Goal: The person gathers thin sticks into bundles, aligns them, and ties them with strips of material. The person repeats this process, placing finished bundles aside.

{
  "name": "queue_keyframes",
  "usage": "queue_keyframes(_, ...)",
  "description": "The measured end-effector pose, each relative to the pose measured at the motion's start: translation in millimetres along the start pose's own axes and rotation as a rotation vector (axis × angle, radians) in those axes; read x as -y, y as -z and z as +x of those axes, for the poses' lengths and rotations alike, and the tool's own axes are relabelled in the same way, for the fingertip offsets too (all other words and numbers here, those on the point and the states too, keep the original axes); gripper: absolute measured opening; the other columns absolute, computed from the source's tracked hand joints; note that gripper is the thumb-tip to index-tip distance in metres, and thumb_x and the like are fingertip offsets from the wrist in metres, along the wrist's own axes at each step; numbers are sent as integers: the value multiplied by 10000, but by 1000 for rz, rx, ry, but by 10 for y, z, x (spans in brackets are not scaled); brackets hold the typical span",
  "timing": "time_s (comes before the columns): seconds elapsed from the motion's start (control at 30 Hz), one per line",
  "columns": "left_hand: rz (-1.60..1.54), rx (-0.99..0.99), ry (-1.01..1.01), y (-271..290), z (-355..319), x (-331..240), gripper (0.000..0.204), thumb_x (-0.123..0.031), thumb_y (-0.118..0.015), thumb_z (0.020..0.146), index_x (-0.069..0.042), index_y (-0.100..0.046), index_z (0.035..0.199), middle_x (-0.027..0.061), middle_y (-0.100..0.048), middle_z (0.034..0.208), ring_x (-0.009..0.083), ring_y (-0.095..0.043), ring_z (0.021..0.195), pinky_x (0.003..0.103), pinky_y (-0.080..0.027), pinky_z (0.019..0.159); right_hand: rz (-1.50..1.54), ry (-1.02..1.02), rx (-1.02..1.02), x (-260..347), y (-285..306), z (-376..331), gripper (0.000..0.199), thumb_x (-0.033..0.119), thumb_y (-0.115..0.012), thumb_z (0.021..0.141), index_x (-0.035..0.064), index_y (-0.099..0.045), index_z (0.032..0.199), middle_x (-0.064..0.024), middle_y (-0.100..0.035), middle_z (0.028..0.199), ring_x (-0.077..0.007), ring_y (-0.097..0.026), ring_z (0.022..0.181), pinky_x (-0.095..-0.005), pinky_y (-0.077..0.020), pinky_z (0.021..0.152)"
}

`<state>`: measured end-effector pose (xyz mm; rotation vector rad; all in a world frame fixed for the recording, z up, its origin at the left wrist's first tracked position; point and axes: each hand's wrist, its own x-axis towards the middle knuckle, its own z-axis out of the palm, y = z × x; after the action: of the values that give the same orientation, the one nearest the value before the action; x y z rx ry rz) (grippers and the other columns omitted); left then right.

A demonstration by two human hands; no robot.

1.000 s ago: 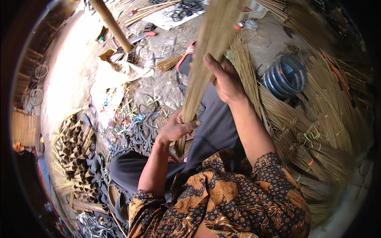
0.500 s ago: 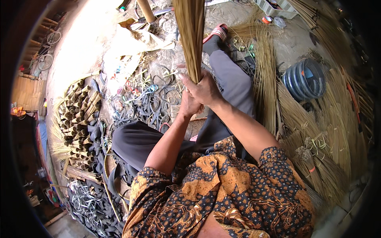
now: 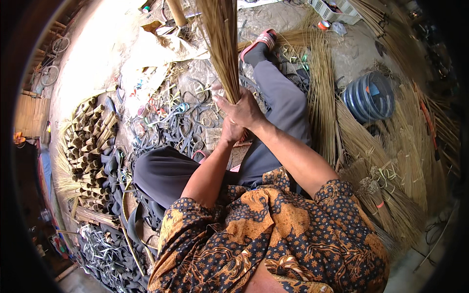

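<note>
A bundle of thin brown broom sticks [image 3: 222,44] stands nearly upright in front of me, its upper end running out of view. Around its lower part my right hand [image 3: 246,111] is closed, thumb lying across the front. Just below, my left hand [image 3: 232,131] is closed at the bundle's bottom end and touches the right hand. Most of the left fingers and the sticks' butt ends are hidden. Under the hands, a small wooden block [image 3: 213,138] lies on the floor between my legs.
Stacked short stick bundles [image 3: 90,146] lie at the left, above a heap of dark rubber strips [image 3: 105,249]. Strip scraps [image 3: 185,122] litter the floor ahead. Long loose sticks [image 3: 322,97], a clear blue ribbed container [image 3: 369,97] and a white crate [image 3: 337,10] are to the right.
The bundle's upper part has swung left and its sticks spread more loosely. Both hands keep their hold on it. The whole view has shifted slightly.
</note>
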<state>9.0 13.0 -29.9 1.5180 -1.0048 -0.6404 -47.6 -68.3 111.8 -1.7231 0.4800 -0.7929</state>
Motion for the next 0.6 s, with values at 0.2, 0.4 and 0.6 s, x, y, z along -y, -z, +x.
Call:
queue_keyframes(0.2, -49, 19, -8, -33, 13, 64, 211, -182, -665, 932, -16, -740, 1040, 151, -766, 929, 263, -722, 885, 391, -558, 802, -38, -55, -53, 61, -25, -11, 130, 141, -672, 973, 73, -741, 1059, 13, -567, 664, -73, -507, 602, -313, -406, 528)
queue_keyframes(0.4, -86, 90, 99, -38, 96, -106, 189, -157, -651, 919, -17, -736, 1013, 172, -761, 889, 289, -735, 851, 393, -566, 761, -40, 45, -4, 253, 138, 169, 209, 194, -618, 999, 37, -713, 1099, -155, -725, 865, -253, -734, 819, -384, -571, 732)
queue_keyframes(0.6, -96, 15, -87, -143, 20, -29, 241, -145, -659, 936, -20, -700, 1138, 161, -747, 1042, 277, -701, 1025, 400, -548, 881, -225, -154, 100, 117, 82, -17, 213, 166, -641, 993, 48, -665, 1169, -183, -738, 968, -326, -755, 861, -418, -616, 762)
